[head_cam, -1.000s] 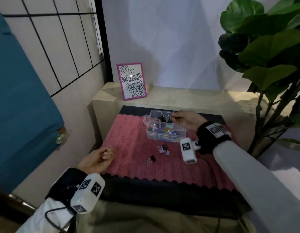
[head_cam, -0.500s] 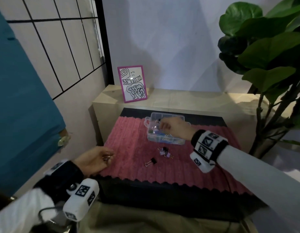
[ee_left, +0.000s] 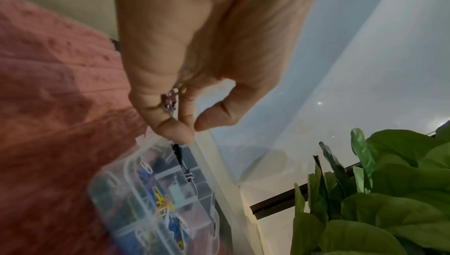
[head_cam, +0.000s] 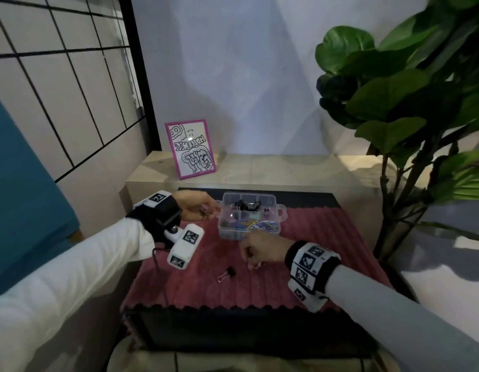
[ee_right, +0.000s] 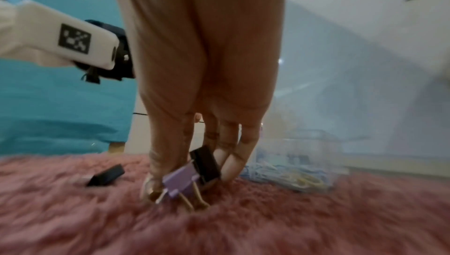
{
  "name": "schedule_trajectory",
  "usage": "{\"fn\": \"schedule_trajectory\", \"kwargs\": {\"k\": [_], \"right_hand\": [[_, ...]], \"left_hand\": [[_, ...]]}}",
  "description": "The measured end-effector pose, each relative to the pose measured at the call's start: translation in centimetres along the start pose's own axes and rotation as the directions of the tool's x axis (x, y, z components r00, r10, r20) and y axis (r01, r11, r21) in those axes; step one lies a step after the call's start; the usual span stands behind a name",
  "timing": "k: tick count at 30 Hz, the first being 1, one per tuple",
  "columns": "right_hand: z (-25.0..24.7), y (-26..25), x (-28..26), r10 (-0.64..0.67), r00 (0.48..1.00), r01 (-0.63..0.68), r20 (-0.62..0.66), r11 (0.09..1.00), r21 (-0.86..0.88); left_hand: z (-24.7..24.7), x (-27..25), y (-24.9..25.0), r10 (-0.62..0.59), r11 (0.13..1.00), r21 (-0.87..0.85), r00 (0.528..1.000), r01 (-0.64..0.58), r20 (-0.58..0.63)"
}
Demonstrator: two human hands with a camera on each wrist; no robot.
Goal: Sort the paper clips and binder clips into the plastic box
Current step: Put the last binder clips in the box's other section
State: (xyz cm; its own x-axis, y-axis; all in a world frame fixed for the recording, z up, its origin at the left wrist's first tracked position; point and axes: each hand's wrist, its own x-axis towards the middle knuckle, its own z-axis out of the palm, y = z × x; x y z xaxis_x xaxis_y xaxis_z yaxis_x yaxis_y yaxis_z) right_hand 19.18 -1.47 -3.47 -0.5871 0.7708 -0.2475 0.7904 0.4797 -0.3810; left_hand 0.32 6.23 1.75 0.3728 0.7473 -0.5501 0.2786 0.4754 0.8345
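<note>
The left hand (head_cam: 196, 206) hovers just beside the left end of the plastic box (head_cam: 249, 220), palm turned up, with its fingers curled around a small pink binder clip (head_cam: 204, 209); the left wrist view shows the same clip (ee_left: 171, 99) tucked between the thumb and the curled fingers, above the box's near corner (ee_left: 155, 191). The right hand (head_cam: 262, 249) reaches down onto the pink rug (head_cam: 327, 264) in front of the box, and its fingertips (ee_right: 233, 165) pinch a cluster of binder clips: a purple binder clip (ee_right: 181, 182) and a black binder clip (ee_right: 205, 164) pressed together, their wire handles touching the pile of the rug. From the head view this cluster is mostly hidden under the knuckles.

A loose black binder clip (head_cam: 227, 274) lies on the rug near the right hand, apart from it (the right wrist view shows it (ee_right: 107, 177) lying flat, to the thumb's side).

The box stands open on the far part of the rug. Its far compartments hold dark binder clips (head_cam: 246, 205), and its near compartment holds coloured paper clips (head_cam: 255, 225) in blue and yellow.

Behind the rug, a pink-framed picture (head_cam: 190, 149) leans on a pale wooden ledge (head_cam: 286, 170). A large-leaved plant (head_cam: 407, 103) stands to the right.
</note>
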Motion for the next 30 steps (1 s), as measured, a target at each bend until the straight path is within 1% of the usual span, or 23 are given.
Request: {"fn": "schedule_trajectory", "kwargs": {"k": [1, 3, 5, 7, 10, 13, 14, 15, 16, 17, 18, 19, 20, 21, 22, 23, 24, 25, 26, 27, 29, 30], "right_hand": [[-0.2, 0.3, -0.2, 0.025, 1.0, -0.025, 0.005, 0.997, 0.071], [-0.5, 1.0, -0.8, 0.069, 0.997, -0.064, -0.016, 0.978, 0.198], [-0.5, 1.9, -1.3, 0.112, 0.992, -0.094, -0.054, 0.959, 0.268], [-0.4, 2.6, -1.6, 0.13, 0.99, -0.107, -0.061, 0.952, 0.288], [0.1, 2.9, -1.7, 0.101, 0.993, -0.088, -0.055, 0.976, 0.197], [0.5, 2.8, -1.3, 0.065, 0.994, -0.054, -0.087, 0.99, 0.128], [0.5, 2.9, -1.3, 0.08, 0.992, -0.066, -0.095, 0.988, 0.141], [0.4, 3.1, -1.4, 0.105, 0.989, -0.083, -0.1, 0.977, 0.195], [0.2, 3.4, -1.6, 0.134, 0.986, -0.098, -0.099, 0.947, 0.306], [0.0, 3.7, -1.9, 0.157, 0.983, -0.097, -0.097, 0.886, 0.454], [-0.3, 4.0, -2.4, 0.175, 0.98, -0.082, -0.098, 0.793, 0.604], [-0.5, 4.1, -3.0, 0.194, 0.975, -0.054, -0.107, 0.676, 0.735], [-0.8, 4.3, -3.5, 0.224, 0.967, -0.02, -0.117, 0.529, 0.849], [-0.9, 4.5, -4.0, 0.272, 0.955, 0.012, -0.115, 0.353, 0.935], [-1.1, 4.7, -4.4, 0.331, 0.94, 0.028, -0.083, 0.168, 0.985], [-1.1, 4.9, -4.8, 0.375, 0.927, 0.027, -0.023, -0.006, 1.0], [-1.1, 5.2, -5.2, 0.39, 0.92, 0.017, 0.046, -0.156, 0.988], [-1.0, 5.2, -5.6, 0.378, 0.92, 0.003, 0.104, -0.273, 0.962], [-0.9, 5.2, -5.9, 0.359, 0.922, -0.011, 0.143, -0.346, 0.938], [-0.6, 5.1, -6.1, 0.339, 0.927, -0.017, 0.158, -0.385, 0.923], [0.0, 5.0, -6.2, 0.305, 0.941, -0.011, 0.15, -0.416, 0.909], [0.4, 5.0, -6.3, 0.291, 0.947, 0.0, 0.139, -0.429, 0.903]], "left_hand": [[0.4, 0.6, 0.4, 0.004, 1.0, 0.002, 1.0, -0.004, -0.006], [1.2, 1.4, 1.2, 0.01, 1.0, -0.015, 0.998, -0.011, -0.068], [2.0, 2.0, 2.0, 0.025, 1.0, 0.002, 0.994, -0.025, -0.108], [2.6, 2.7, 2.6, 0.035, 0.999, 0.037, 0.991, -0.031, -0.129], [3.2, 3.6, 3.5, 0.043, 0.995, 0.096, 0.99, -0.03, -0.136], [3.7, 4.3, 4.0, 0.067, 0.967, 0.251, 0.989, -0.032, -0.135], [3.7, 4.4, 4.1, 0.069, 0.953, 0.302, 0.988, -0.025, -0.136], [3.8, 4.5, 4.3, 0.063, 0.941, 0.339, 0.99, -0.015, -0.13], [3.8, 4.6, 4.5, 0.062, 0.935, 0.356, 0.99, -0.014, -0.123], [3.8, 4.9, 4.7, 0.062, 0.928, 0.372, 0.99, -0.011, -0.125], [3.9, 5.2, 4.8, 0.061, 0.927, 0.375, 0.99, -0.01, -0.124], [4.0, 5.5, 4.8, 0.067, 0.927, 0.374, 0.991, -0.019, -0.118], [4.0, 5.8, 4.9, 0.075, 0.933, 0.359, 0.991, -0.029, -0.113], [4.1, 6.0, 4.9, 0.077, 0.941, 0.335, 0.99, -0.035, -0.114], [4.1, 6.1, 4.8, 0.084, 0.946, 0.32, 0.989, -0.041, -0.122], [4.3, 6.1, 4.8, 0.084, 0.941, 0.336, 0.988, -0.036, -0.129], [4.3, 6.3, 4.7, 0.089, 0.932, 0.361, 0.987, -0.035, -0.133], [4.3, 6.5, 4.6, 0.089, 0.92, 0.391, 0.988, -0.032, -0.129], [4.3, 7.0, 4.3, 0.095, 0.913, 0.406, 0.988, -0.038, -0.121], [4.2, 7.3, 4.1, 0.096, 0.91, 0.411, 0.99, -0.047, -0.1], [3.6, 8.2, 3.7, 0.112, 0.934, 0.344, 0.993, -0.091, -0.04], [3.3, 8.5, 3.5, 0.132, 0.948, 0.296, 0.991, -0.117, -0.031]]}}
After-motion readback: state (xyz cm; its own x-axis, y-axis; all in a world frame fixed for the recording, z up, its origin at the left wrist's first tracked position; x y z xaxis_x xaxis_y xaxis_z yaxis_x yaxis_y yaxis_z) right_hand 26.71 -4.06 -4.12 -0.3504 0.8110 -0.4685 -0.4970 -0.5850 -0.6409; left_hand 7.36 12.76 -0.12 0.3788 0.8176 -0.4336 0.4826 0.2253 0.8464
